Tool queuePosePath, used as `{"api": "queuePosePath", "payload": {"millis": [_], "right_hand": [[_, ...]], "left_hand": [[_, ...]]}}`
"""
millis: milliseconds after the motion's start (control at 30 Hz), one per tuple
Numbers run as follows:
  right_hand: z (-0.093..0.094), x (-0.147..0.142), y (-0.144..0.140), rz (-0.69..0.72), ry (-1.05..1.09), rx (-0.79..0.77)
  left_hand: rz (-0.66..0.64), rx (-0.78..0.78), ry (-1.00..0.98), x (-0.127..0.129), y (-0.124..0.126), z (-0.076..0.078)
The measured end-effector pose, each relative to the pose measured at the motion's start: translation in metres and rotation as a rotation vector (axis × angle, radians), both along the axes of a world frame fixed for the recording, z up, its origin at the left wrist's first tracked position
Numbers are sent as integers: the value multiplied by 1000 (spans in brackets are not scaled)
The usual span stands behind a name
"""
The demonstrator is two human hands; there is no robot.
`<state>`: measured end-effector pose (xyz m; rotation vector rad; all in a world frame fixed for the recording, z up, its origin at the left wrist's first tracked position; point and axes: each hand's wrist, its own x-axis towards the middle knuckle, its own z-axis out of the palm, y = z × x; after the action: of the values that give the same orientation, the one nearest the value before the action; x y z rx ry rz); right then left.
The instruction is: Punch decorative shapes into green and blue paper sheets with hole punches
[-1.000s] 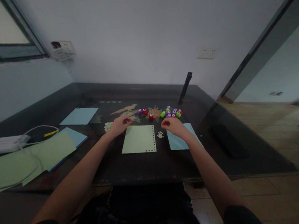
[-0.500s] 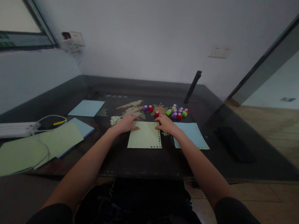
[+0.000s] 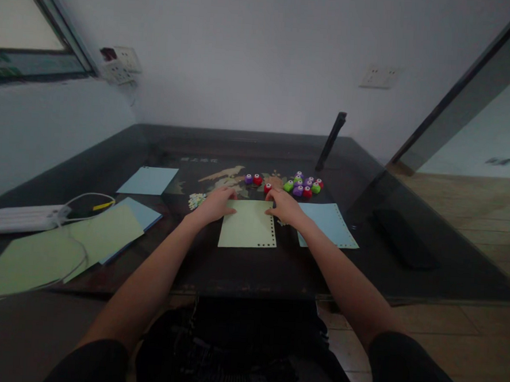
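In the head view, has 2 bare hands over the worktop (image 3: pixel 241 272). Rests the left hand (image 3: pixel 213 204) at the far left corner of 1 pale green sheet (image 3: pixel 247 228) and the right hand (image 3: pixel 286 207) at its far right corner, with thumb and forefinger visibly apart on each. Cannot tell how firmly either presses. Has that sheet lying flat between the 2 sets of fingers, punched along 2 edges.

Just beyond the right fingers, shows 1 red toy (image 3: pixel 268 188); beyond the gap between both hands, 2 more, 1 purple toy (image 3: pixel 249 179) and 1 other red toy (image 3: pixel 258 180). Beyond and right of the right fingers, shows about 9 clustered toys (image 3: pixel 298 190) in green, purple and red, overlapping too much for a sure count.

Includes 2 piles: small pale pieces (image 3: pixel 196 200) just left of the left fingers, and similar bits (image 3: pixel 281 222) mostly hidden under the right hand, neither countable.

Right of the right fingers, has 1 blue sheet (image 3: pixel 326 221), then 1 dark flat object (image 3: pixel 403 238). Well left of the left fingers, has 1 light blue sheet (image 3: pixel 148 180), at least 2 overlapping green sheets (image 3: pixel 30 263) and 1 white power strip (image 3: pixel 24 219).
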<state>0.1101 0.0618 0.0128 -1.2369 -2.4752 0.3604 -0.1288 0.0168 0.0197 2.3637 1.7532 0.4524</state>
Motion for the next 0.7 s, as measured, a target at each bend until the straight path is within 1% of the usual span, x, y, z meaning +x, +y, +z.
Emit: {"api": "queuePosePath", "payload": {"millis": [100, 167, 267, 433, 600, 700], "right_hand": [[0, 2, 1, -57, 59, -69], [0, 3, 3, -69, 105, -96], [-2, 3, 5, -69, 133, -113], [-4, 2, 6, -39, 101, -95], [-5, 3, 6, -12, 183, -73], [-4, 4, 8, -16, 286, -127]], "left_hand": [[32, 5, -28, -2, 1, 1], [48, 19, -43, -5, 2, 0], [55, 39, -50, -10, 5, -3], [59, 32, -109, -17, 8, -6], [66, -11, -181, -17, 6, 1], [74, -23, -280, -18, 5, 8]]}}
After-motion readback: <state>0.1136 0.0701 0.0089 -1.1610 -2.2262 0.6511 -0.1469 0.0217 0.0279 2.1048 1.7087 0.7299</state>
